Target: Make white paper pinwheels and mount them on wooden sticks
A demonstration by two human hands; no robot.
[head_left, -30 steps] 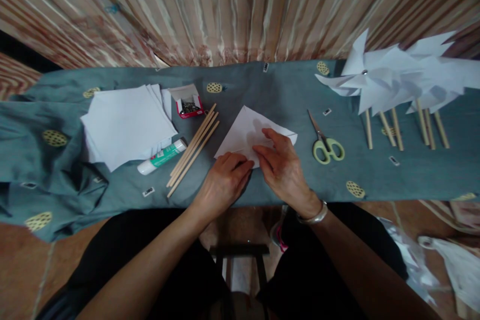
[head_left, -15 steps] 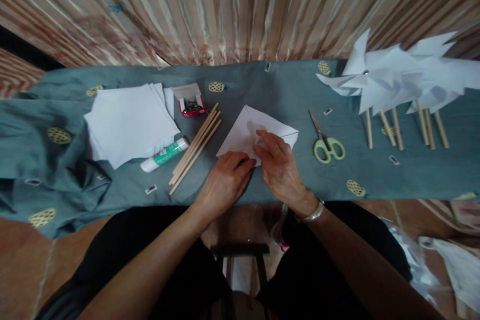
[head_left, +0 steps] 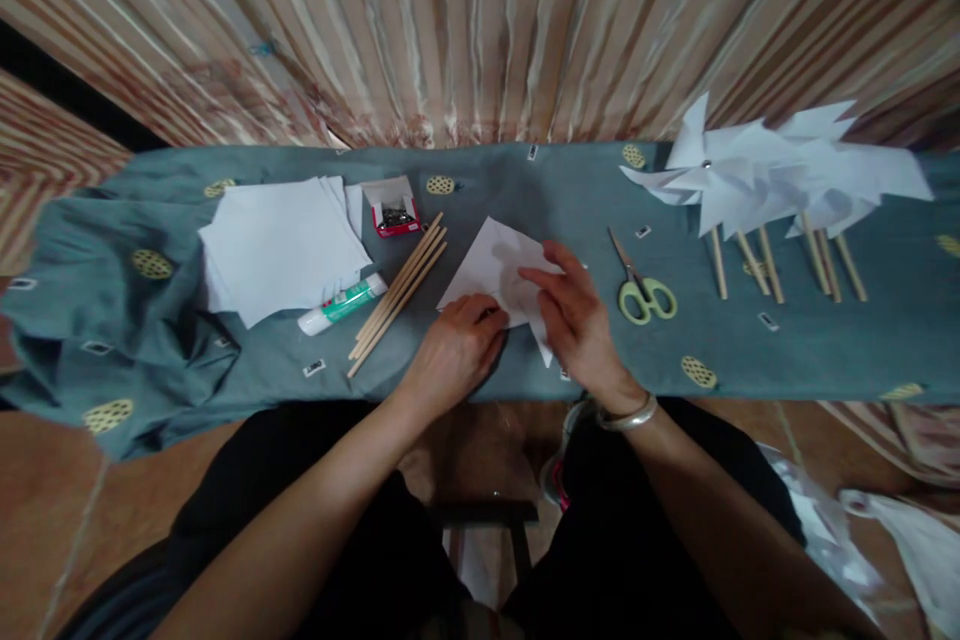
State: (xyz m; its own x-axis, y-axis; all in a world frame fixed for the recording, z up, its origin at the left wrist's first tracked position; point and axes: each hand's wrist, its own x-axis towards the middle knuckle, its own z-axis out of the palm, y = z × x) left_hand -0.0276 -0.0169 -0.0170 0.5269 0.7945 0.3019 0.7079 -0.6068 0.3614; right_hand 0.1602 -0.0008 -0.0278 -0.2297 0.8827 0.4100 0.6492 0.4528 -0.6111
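A white square of paper (head_left: pixel 487 255), cut at its corners, lies on the cloth in front of me. My left hand (head_left: pixel 461 345) is closed at its lower left edge, with thumb and fingers gripping the near part of the paper. Over the right side hovers my right hand (head_left: pixel 574 320), its fingers apart. Below the right fingers a loose pointed flap (head_left: pixel 541 340) of the paper sticks out toward me. The right hand covers the paper's right corner. Scissors with green handles (head_left: pixel 643 295) lie just to the right.
Left of the paper lie wooden sticks (head_left: pixel 397 298), a glue stick (head_left: pixel 341 305), a red box of metal pins (head_left: pixel 394 210) and a stack of white paper (head_left: pixel 285 245). Several finished paper pinwheels (head_left: pixel 780 170) rest at the far right on the green tablecloth (head_left: pixel 750 350).
My right hand has moved right and its fingers have spread. A paper flap now points down beneath it. My left hand stays at the near edge. The whole view has shifted slightly.
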